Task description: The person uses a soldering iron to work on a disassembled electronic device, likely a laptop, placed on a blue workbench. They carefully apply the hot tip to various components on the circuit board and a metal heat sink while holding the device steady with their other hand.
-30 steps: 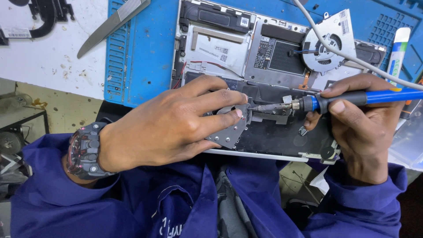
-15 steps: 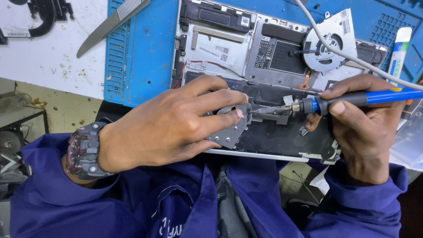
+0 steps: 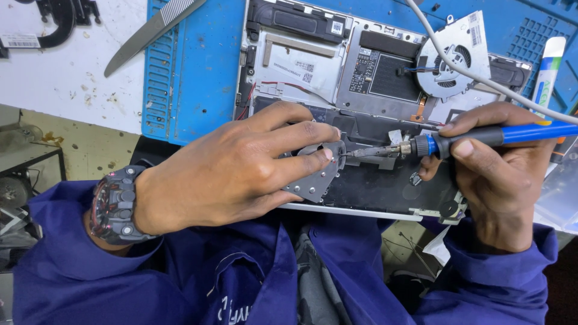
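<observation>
- Pressing down on a grey metal plate [image 3: 314, 177], the left hand [image 3: 235, 171] has its fingers [image 3: 301, 153] curled together over the plate's left part, holding it against the open laptop [image 3: 313, 66].
- The right hand [image 3: 503, 180] has its fingers clamped on a blue-handled soldering iron [image 3: 481, 137], thumb on the near side of the handle.
- The iron lies nearly level, pointing left, and its tip meets the plate's right edge just beside the left fingertips.
- Its white cable [image 3: 475, 75] runs far and left over the laptop's fan [image 3: 451, 57].
- The laptop lies on a blue mat [image 3: 192, 78] on the desk [image 3: 60, 78], its near edge at the person's lap.
- A dark watch [image 3: 117, 204] sits on the left wrist.
- A grey blade-like tool [image 3: 150, 33] lies far left, across the mat's edge.
- A white tube [image 3: 546, 72] stands at the far right.
</observation>
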